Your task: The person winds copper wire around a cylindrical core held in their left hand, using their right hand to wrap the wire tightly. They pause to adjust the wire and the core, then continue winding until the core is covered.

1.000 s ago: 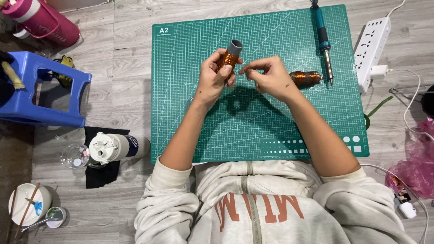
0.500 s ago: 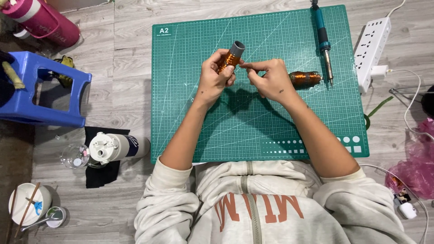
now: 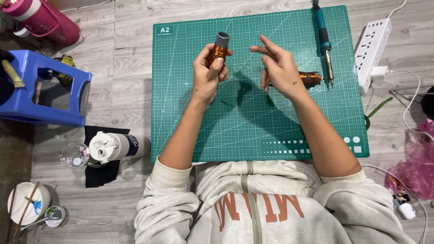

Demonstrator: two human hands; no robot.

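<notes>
Lying beside right hand (image 3: pixel 281 68): second coil (image 3: pixel 311 79)

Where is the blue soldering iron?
In the head view the soldering iron lies on the far right part of the green cutting mat, between the white power strip and the right hand.

We note a grey wood-plank floor (image 3: pixel 122 27) as the supporting surface. Lying directly on it: a green cutting mat (image 3: pixel 253 131), a white power strip (image 3: pixel 373 47) just right of the mat, a blue plastic stool (image 3: pixel 43 88) at left, a pink bottle (image 3: pixel 45 20) top left, a black cloth (image 3: pixel 101 169), a white bowl (image 3: pixel 28 204) and a pink bag (image 3: pixel 418 169).
</notes>
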